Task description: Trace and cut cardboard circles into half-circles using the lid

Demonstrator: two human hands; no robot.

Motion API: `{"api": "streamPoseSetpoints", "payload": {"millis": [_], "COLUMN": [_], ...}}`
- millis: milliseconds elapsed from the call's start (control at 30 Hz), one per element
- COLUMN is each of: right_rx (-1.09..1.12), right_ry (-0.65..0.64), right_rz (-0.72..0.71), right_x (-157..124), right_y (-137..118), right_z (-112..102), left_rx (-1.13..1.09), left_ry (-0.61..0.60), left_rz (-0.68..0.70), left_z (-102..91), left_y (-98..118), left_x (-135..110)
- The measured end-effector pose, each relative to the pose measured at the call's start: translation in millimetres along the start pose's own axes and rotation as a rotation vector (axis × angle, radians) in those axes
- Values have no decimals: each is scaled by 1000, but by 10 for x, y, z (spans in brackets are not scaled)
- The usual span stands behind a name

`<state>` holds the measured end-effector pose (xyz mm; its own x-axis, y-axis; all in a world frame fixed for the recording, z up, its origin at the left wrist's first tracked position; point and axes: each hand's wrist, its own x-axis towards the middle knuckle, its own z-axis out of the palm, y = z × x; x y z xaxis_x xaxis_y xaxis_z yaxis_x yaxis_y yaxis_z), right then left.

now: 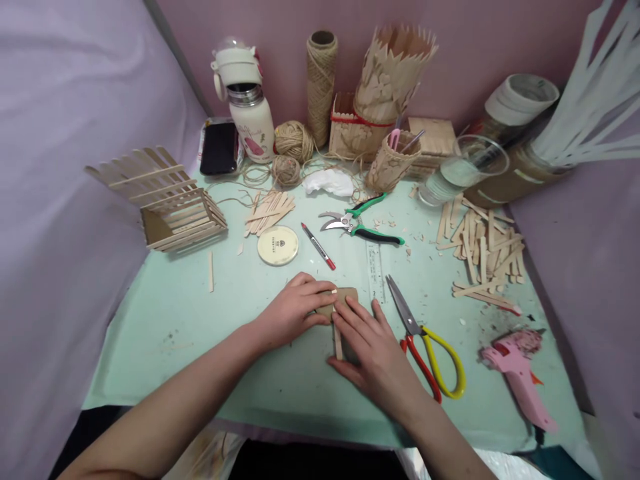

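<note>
A small piece of brown cardboard (349,293) lies on the table close in front of me, with a wooden craft stick (338,342) laid lengthwise on it. My left hand (295,310) grips the cardboard's left side, its fingertips by the stick's far end. From the right, my right hand (367,340) presses flat over cardboard and stick, fingers stretched out and thumb near the stick's lower end. Much of the cardboard is hidden beneath my hands. Just right of my right hand lie scissors (411,325) with one red and one yellow handle. A clear ruler (375,267) lies beyond my fingers.
Green-handled pruning shears (345,222), a red-tipped pen (319,247) and a round lid (278,245) lie farther back. Loose craft sticks (483,250) are heaped at right, near a pink glue gun (520,380). A stick-built holder (183,227) stands left; a glass (443,180) stands back right.
</note>
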<state>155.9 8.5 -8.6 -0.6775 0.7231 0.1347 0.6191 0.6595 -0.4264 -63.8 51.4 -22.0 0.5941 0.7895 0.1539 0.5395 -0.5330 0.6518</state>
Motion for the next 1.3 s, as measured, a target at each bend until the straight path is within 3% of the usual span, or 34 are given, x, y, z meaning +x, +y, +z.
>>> {"api": "streamPoseSetpoints", "payload": {"millis": [167,267,433,633,767,867,1000,1167,1300], "right_rx": [36,92,248,594,896,1006,841,340,224], "right_ry": [-14,68,358,290,384,425,426,364,278], "right_rz": [15,29,339,679,752,776,750,514,377], "right_x": [-28,-91,-153,-66,-20,-18,-20,58,96], "right_y": [-5,-40,-80,-39,3,29,31,-10,-64], "right_z": [-37,-85,-139,-43,65,88,57,-12,-83], "left_rx": [42,45,28,34,46,53,60,53,58], "left_ry": [-41,-57,-64,-71,-69,-58,-62,-59,-66], "left_rz": [-27,-38,-57,-72,-69,-55,-47,-62,-56], "left_z": [-8,-11,-18,-42,-47,-46,-41,-38,-57], "left_y": [10,9,20,67,84,85,74,75,98], "left_x": [14,11,-5,-3,3,5,9,13,13]}}
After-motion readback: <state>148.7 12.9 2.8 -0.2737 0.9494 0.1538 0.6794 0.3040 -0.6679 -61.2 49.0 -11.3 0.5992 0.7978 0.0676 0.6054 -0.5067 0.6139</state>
